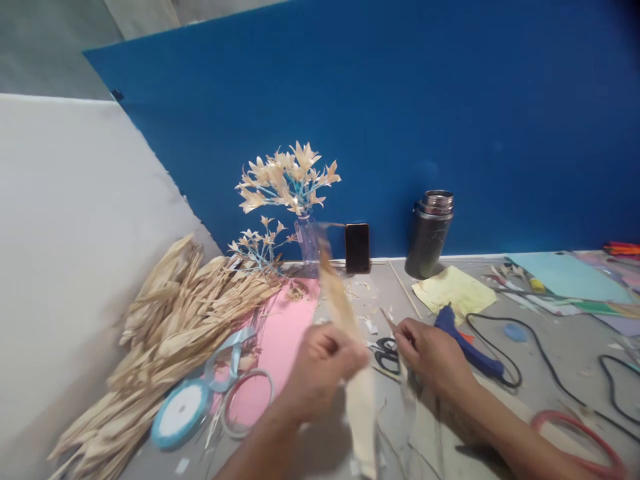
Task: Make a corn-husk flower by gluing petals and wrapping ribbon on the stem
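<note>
My left hand (325,367) is closed in a pinch on a long, pale dried corn husk (340,303), which stands upright and runs down below the fingers. A little to its right, my right hand (430,357) is closed on a thin husk strip (389,320); its tip sticks out past the fingers and its lower part is blurred. Between the two hands lie scissors with black handles (387,355), partly covered. Just beyond my right wrist rests a blue glue gun (467,345) with a black cord.
At left lies a heap of dried husks (185,320) near a pink sheet (287,327), a blue ribbon spool (181,413) and a tape roll (249,403). Behind stand a vase (307,243) of husk flowers, a phone (357,248) and a flask (430,233). Yellow paper (454,291) lies right.
</note>
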Available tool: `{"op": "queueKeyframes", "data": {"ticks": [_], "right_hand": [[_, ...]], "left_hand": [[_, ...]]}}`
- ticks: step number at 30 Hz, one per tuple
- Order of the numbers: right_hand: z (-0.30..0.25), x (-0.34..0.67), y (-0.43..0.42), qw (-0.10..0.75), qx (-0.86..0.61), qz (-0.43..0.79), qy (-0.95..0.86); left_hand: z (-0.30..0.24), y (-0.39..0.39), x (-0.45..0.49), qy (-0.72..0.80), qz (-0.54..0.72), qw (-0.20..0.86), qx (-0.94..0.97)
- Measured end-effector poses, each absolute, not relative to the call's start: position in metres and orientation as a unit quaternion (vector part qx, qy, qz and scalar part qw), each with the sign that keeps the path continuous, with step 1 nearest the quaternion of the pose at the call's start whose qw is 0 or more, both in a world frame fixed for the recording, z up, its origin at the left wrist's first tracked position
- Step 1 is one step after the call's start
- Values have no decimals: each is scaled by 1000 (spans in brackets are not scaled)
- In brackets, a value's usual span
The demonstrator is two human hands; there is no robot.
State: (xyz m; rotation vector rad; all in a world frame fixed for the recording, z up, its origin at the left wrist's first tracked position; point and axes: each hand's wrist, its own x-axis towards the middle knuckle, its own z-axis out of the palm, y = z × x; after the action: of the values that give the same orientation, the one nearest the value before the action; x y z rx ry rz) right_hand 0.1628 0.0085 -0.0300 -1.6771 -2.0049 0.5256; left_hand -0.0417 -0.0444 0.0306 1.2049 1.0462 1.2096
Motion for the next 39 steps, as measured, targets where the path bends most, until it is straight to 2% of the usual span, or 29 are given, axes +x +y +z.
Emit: {"op": "queueKeyframes", "data": {"ticks": [3,6,8,10,11,12,16,18,24,32,36,37,39], "right_hand": [[-24,168,14,297,-597,298,-683],[-20,171,16,308,-551,395,-667],[-19,172,16,333,-508,498,-619],[-17,170,13,366,-468,583,-554],[-16,168,11,382,-456,602,-533],[-15,166,9,396,-451,604,-524],[-10,154,-4,435,-442,589,-519],[-9,150,-8,444,-437,592,-512],[-19,147,-7,454,-430,578,-524],[-22,158,5,509,-476,472,-540],[-22,173,17,567,-489,487,-451],[-22,173,17,566,-471,513,-442],[-22,169,13,501,-440,554,-499]], "left_hand": [[66,-39,-89,445,615,466,455],[80,-19,-131,572,553,390,464],[77,-9,-140,686,472,252,493],[66,-9,-128,705,493,75,504],[59,-11,-115,696,496,68,515],[51,-16,-97,679,494,119,530],[19,-29,-23,542,365,519,551],[5,-29,-2,509,352,587,522],[-10,-25,0,505,383,564,530],[3,-25,-8,488,319,662,472],[7,-23,-15,499,319,649,477],[6,-23,-17,503,329,636,484],[4,-22,-17,511,355,600,503]]}}
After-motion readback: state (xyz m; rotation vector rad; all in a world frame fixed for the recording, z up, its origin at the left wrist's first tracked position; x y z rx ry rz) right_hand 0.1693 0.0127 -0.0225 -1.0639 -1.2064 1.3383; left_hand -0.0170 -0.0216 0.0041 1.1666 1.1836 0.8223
